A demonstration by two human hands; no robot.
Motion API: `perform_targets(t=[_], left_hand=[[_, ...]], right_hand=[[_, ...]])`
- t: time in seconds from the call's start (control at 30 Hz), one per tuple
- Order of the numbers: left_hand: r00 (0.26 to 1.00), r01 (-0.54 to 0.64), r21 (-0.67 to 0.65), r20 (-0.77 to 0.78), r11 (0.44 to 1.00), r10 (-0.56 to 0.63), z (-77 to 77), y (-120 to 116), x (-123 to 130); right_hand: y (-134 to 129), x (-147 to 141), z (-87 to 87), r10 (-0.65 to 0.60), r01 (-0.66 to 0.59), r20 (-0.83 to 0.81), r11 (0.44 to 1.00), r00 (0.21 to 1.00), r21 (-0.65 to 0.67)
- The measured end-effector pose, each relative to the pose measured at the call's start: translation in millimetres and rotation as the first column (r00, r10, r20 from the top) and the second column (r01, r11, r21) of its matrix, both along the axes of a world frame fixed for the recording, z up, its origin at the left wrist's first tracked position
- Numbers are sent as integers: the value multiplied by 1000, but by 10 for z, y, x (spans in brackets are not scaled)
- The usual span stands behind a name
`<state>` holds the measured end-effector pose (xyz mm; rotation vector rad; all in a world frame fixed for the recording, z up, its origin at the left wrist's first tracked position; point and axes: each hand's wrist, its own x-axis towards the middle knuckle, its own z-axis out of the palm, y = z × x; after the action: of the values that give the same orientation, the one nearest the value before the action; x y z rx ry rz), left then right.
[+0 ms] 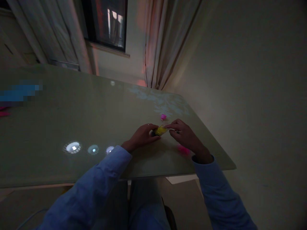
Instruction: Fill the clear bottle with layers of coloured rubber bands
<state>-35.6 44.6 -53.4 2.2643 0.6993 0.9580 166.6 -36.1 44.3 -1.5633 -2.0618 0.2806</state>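
Note:
A small yellow object (161, 130) with a dark end is held just above the glassy table (96, 121), right of centre. My left hand (144, 135) grips its dark left end between thumb and fingers. At its right end is my right hand (183, 131), fingers bent, the index fingertip touching the object or very near it. Whether the right fingers pinch anything is too small to tell. Just beyond the hands lies a small pink piece (163, 117). A brighter pink item (184, 149) rests under my right wrist, partly covered by it.
Far left on the table are a blurred blue item (19, 92) and a pink one (4, 111). The table's right edge slants beside my right forearm, near the wall (259, 95). Curtains (155, 41) and a window stand behind. Lamp reflections show on the tabletop.

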Motion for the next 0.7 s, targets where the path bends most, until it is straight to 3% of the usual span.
perform_targets(t=[0.2, 0.27, 0.5, 0.7], left_hand=[[999, 26, -149, 44, 989, -20, 85, -34, -6], [995, 54, -225, 90, 973, -35, 129, -54, -3], [968, 149, -363, 245, 920, -60, 189, -89, 14], [974, 122, -362, 225, 924, -40, 194, -72, -16]], right_hand=[[-153, 0, 66, -86, 104, -199, 992, 976, 77], [-197, -29, -18, -114, 145, -311, 986, 943, 78], [-154, -262, -522, -171, 191, -680, 980, 713, -47], [17, -465, -607, -164, 208, -794, 977, 586, -49]])
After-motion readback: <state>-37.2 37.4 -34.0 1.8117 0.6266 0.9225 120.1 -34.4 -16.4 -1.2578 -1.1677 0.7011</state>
